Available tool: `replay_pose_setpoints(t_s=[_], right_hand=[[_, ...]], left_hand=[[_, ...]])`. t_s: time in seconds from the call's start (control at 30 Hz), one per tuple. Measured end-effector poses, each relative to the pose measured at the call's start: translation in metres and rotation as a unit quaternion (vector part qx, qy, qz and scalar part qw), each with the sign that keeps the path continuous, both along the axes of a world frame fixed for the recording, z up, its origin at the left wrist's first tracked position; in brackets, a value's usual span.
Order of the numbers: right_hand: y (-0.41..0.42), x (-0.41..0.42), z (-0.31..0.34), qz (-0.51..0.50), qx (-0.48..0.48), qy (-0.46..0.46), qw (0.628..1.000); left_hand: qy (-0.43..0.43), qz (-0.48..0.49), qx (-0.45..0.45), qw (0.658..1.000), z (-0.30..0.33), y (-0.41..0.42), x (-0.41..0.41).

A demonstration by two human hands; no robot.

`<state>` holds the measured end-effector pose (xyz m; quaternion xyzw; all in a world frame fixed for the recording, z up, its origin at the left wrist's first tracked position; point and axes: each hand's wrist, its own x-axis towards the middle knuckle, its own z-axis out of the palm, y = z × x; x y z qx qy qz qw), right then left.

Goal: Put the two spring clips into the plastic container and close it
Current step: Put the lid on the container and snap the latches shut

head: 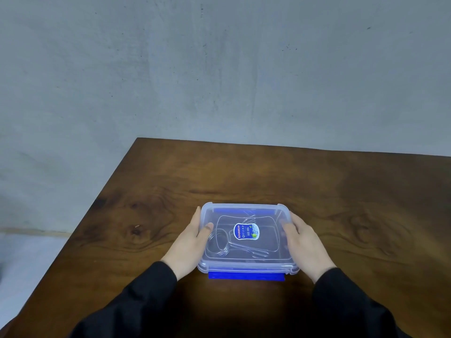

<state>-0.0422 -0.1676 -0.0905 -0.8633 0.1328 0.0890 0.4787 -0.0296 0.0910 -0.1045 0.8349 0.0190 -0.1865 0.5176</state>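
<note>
Black sleeves lead to the left hand and right hand, each clasping a short side of the plastic container mid-worktop, its long axis left-right, lid on. The spring clips lie inside, long axes roughly left-right.

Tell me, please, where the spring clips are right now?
In the head view, the spring clips lie inside the lidded plastic container, centre-table, between the left hand and right hand.

One clear rectangular plastic container with blue latches is sitting on one dark wooden table; two bare hands are showing, left and right; apparently two wire spring clips are lying inside.
</note>
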Motion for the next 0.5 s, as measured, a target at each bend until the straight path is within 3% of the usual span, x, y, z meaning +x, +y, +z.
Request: replay_pose_setpoints(t_s=[0.23, 0.4, 0.5], right_hand=[[0.0, 0.011, 0.006, -0.027, -0.002, 0.033, 0.999], [0.001, 0.033, 0.013, -0.037, 0.034, 0.071, 0.996], [0.0, 0.039, 0.009, -0.038, 0.068, 0.081, 0.994]], left_hand=[[0.021, 0.066, -0.051, 0.996, 0.018, -0.01, 0.006], [0.018, 0.076, -0.017, 0.997, 0.022, -0.017, 0.03], [0.065, 0.103, -0.092, 0.988, 0.019, -0.017, 0.04]])
